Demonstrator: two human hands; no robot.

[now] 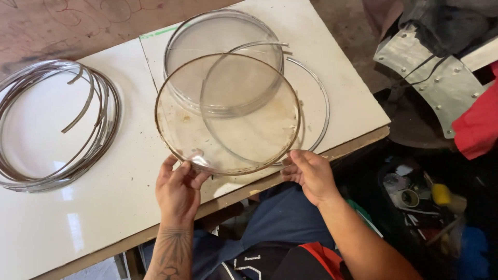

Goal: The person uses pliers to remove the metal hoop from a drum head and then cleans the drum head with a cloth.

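I held a round clear disc with a rusty brown rim (228,114) over the near edge of the white table (119,192). My left hand (179,189) gripped its lower left edge, fingers curled up over the rim. My right hand (310,175) pinched the lower right edge between thumb and fingers. The disc was lifted and tilted, hovering above the tabletop. Behind it, partly seen through it, lay a stack of clear round discs (223,39) and a thin metal hoop (319,96) resting flat on the table, just beside the stack. Well apart to my left sat a pile of loose metal rings (57,124). Off the table to my right stood a curved riveted metal plate (441,83), a red cloth (480,127), and a cluttered heap of small items (420,199) on the floor.
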